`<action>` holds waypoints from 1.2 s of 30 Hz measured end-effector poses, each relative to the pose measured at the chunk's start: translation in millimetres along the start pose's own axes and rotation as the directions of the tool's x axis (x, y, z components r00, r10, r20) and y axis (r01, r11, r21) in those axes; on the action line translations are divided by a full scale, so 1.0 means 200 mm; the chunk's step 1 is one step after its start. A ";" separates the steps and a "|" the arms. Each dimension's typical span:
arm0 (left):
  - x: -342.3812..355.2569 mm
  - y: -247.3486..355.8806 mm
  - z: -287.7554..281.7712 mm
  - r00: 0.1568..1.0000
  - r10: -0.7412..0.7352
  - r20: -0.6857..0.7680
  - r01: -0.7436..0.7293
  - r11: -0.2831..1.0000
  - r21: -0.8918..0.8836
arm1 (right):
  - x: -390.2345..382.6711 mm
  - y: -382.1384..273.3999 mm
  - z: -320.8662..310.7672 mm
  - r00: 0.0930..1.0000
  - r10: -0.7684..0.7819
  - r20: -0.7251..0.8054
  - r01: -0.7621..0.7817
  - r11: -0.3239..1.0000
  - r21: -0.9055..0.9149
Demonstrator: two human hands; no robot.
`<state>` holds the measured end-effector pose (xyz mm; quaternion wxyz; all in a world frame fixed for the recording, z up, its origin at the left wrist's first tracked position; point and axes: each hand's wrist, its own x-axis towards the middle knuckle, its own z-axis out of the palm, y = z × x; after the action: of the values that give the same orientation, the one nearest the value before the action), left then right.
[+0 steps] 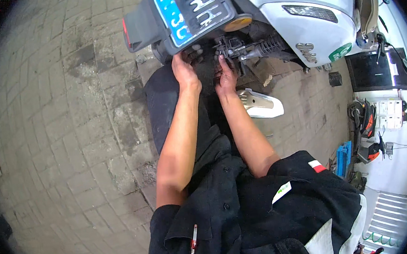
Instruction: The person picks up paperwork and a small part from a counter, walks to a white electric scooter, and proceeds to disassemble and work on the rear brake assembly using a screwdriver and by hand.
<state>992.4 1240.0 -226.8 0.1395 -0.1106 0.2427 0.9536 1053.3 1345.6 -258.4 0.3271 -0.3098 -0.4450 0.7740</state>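
Head view: we see both hands reaching under the tail of a white scooter [308,1]. The left hand [185,70] presses, fingers curled, against the rear wheel [205,64] below the number plate [193,7], apparently to steady it. The right hand [227,74] grips near the black suspension spring [266,46]; whether it holds anything we cannot tell. A detached white cover panel [259,103] lies on the paving [57,115] beside them.

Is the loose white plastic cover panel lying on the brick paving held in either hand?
No, the white plastic cover panel lies untouched on the paving while both hands reach under the scooter's rear.
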 end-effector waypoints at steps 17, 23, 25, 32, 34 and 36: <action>0.02 -0.01 0.05 0.874 0.091 0.477 -0.445 0.543 0.712 | 0.02 0.05 0.04 0.893 0.318 0.318 -0.438 0.773 0.458; -0.08 -0.20 0.15 0.879 -0.335 0.339 -0.126 0.522 0.843 | 0.12 0.24 -0.25 0.900 0.153 0.409 -0.370 0.765 0.527; -0.09 -0.29 0.17 0.831 -0.322 0.454 -0.316 0.398 0.861 | 0.17 0.26 -0.30 0.862 0.198 0.467 -0.457 0.699 0.549; 0.24 -0.07 0.10 0.740 -0.543 0.397 -0.309 0.251 0.917 | 0.06 0.07 -0.04 0.773 0.390 0.500 -0.632 0.541 0.554; 0.25 -0.13 0.08 0.727 -0.432 0.533 -0.446 0.293 0.846 | 0.06 0.05 -0.07 0.768 0.375 0.519 -0.635 0.549 0.543; 0.21 -0.13 0.09 0.779 -0.495 0.384 -0.257 0.306 0.917 | 0.08 0.05 -0.12 0.764 0.364 0.532 -0.637 0.557 0.533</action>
<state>958.7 1280.9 -234.5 0.3227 0.2875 0.6824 0.5895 1061.0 1365.5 -280.6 0.0907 -0.1330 -0.0678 0.9846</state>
